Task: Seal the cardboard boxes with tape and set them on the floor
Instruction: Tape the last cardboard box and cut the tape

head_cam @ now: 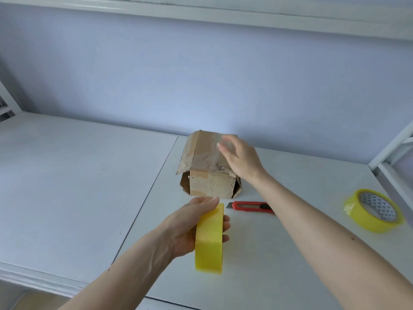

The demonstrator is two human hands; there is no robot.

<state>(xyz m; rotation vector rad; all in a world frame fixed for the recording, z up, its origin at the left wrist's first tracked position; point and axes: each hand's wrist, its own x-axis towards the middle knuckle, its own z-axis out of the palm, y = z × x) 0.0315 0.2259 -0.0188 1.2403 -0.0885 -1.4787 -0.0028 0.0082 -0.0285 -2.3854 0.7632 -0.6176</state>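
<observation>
Box [210,166] sits mid-desk [78,175], right hand [240,158] hovering blurred above it, fingers loosely spread, while left hand [190,229] grips a yellow tape roll [210,240] just before it, seemingly ready for sealing.

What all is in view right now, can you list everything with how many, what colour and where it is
cardboard box: one, worn brown, at the back of the table near the wall, side flaps loose.
held tape roll: one, yellow, raised over the table's near middle, gripped in the left hand.
second tape roll: one, yellow with a patterned white core, lying on the table at the far right.
utility knife: one, red with a black slider, flat on the table just in front of the box.
table: one, white, across the lower frame.
wall: pale blue, behind the table.
left hand: fingers curled round the held roll.
right hand: blurred, over the box's top right.
</observation>
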